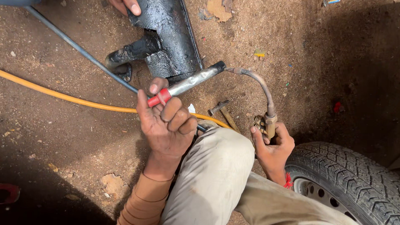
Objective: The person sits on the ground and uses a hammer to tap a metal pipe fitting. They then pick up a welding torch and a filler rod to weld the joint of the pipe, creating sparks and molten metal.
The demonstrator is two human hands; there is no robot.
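At frame centre the left hand (166, 121) grips a torch (187, 83) by its red end, long axis slanting toward the upper right, beside a black part (171, 33). The right hand (273, 143) closes on the brass fitting (266, 123) near the tyre (354, 179).

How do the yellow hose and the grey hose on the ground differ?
The yellow hose is bright and runs in a gentle curve from the left edge toward the knee; the grey hose is dull and runs straight down from the top left corner. The grey one leads toward the left hand. Both lie on the dirt ground, converging near that hand.
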